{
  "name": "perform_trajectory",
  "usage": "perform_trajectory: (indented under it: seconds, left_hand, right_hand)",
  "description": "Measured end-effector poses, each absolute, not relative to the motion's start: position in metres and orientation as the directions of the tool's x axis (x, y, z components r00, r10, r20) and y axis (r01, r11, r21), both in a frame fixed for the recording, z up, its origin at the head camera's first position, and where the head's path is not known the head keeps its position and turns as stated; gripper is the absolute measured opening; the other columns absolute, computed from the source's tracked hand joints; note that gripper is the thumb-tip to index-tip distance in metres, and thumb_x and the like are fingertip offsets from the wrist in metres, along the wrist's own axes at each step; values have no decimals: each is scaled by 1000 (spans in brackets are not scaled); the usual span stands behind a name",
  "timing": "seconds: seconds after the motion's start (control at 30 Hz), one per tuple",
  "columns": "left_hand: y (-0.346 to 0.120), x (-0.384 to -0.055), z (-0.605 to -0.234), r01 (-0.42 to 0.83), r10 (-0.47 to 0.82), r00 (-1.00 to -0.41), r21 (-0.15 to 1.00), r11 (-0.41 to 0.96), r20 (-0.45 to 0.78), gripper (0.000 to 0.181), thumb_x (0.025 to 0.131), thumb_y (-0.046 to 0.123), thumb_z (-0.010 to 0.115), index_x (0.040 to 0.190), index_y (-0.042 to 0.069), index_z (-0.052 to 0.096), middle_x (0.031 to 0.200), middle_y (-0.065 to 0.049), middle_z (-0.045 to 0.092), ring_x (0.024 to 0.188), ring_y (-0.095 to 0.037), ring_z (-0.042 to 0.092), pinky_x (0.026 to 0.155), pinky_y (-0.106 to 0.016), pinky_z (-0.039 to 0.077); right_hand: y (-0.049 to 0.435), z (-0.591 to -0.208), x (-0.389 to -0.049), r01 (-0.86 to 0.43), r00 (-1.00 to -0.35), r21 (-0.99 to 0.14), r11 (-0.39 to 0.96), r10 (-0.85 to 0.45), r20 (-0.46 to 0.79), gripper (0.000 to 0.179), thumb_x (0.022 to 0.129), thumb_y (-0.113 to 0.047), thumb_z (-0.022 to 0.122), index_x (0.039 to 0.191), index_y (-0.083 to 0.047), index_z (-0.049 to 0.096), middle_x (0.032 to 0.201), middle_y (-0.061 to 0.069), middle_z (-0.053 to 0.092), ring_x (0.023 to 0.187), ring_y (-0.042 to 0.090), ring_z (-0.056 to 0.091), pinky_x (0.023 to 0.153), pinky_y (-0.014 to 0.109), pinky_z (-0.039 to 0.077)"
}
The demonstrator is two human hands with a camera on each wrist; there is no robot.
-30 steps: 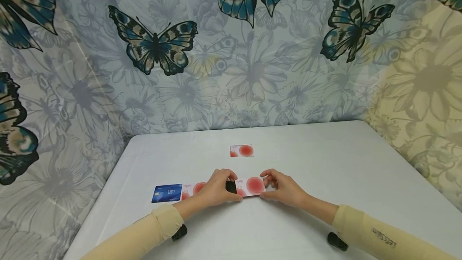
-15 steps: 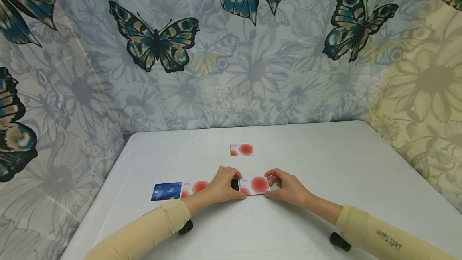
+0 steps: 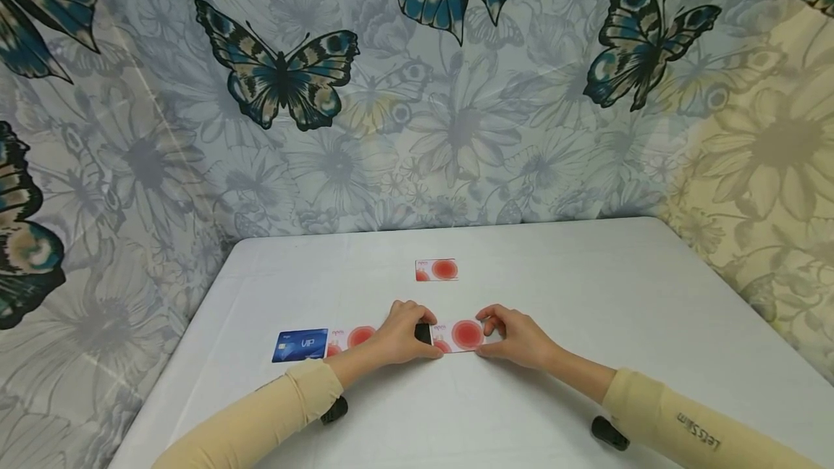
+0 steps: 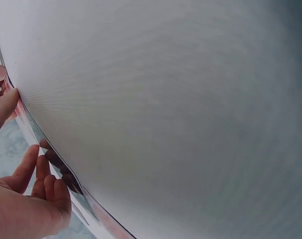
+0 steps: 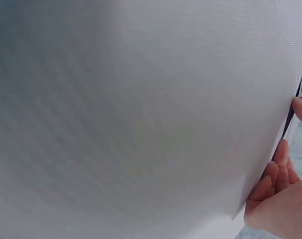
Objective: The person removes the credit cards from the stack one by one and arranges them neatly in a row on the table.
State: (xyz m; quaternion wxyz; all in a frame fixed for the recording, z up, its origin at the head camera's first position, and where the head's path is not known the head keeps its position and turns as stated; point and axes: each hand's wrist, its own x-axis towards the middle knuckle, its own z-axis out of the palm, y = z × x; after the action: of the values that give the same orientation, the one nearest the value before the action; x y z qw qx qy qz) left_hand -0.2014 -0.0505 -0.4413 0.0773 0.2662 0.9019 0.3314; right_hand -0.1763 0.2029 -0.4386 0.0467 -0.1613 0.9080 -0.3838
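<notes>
In the head view, both hands meet at a white card with a red circle (image 3: 468,335), lying flat. My left hand (image 3: 402,331) pinches its left end, thumb at the near edge and index finger at the far edge. My right hand (image 3: 521,339) holds the right end likewise. A black card (image 3: 423,333) shows beneath the left hand, next to the white one. To its left lie another white card with red circles (image 3: 350,339), partly covered by the left hand, and a blue VIP card (image 3: 300,346). The wrist views show fingertips on the cards' edges, seen nearly edge-on.
One more white card with a red circle (image 3: 436,270) lies farther back on the white table (image 3: 554,273). A butterfly-patterned cloth (image 3: 417,129) hangs behind the table's far edge. Black devices (image 3: 609,433) sit under both wrists.
Both hands and the white card between them shifted slightly right over the first half second, along with the visible black part. Since then they stay nearly still.
</notes>
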Motion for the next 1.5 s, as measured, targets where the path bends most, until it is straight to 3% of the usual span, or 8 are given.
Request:
perform_trajectory:
  seconds: [1.5]
  left_hand:
    - [-52, -200, -436, 402, 528, -849, 651, 644, 2, 44, 75, 27, 85, 109, 8, 65, 105, -5, 56, 101, -21, 42, 80, -33, 41]
  right_hand:
    - [203, -439, -175, -284, -935, -706, 649, -350, 54, 44, 78, -20, 83, 113, -4, 61, 83, -2, 55, 76, 18, 46, 65, 23, 38]
